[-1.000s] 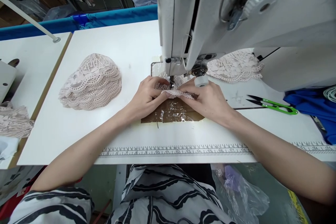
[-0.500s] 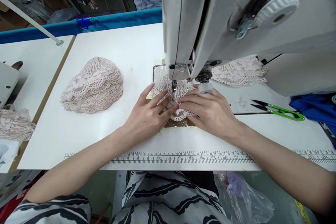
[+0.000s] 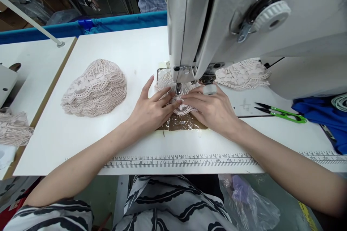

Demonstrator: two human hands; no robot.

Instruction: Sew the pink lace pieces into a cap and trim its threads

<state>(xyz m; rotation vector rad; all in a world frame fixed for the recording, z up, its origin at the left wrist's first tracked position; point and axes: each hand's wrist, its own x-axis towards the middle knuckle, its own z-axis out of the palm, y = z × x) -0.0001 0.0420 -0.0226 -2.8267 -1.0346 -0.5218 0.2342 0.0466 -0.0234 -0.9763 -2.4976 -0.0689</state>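
Observation:
A small piece of pale pink lace (image 3: 182, 109) lies flat under the presser foot (image 3: 178, 88) of a white sewing machine (image 3: 244, 25). My left hand (image 3: 150, 110) rests on its left side with fingers spread and pressed down. My right hand (image 3: 214, 110) presses on its right side, fingertips meeting the left hand's just in front of the needle. Neither hand grips the lace; both hold it flat against the taped brown patch (image 3: 176, 124) on the table.
A stack of pink lace pieces (image 3: 94, 86) sits left on the white table (image 3: 81, 140). More lace (image 3: 242, 74) lies behind the machine arm. Green thread snips (image 3: 282, 112) and blue cloth (image 3: 325, 115) lie at right. A ruler strip (image 3: 179, 159) runs along the front edge.
A second ago both hands pinched a folded lace edge at the needle. Now the fingers lie flat and spread on the lace, which has been fed a little further back under the foot.

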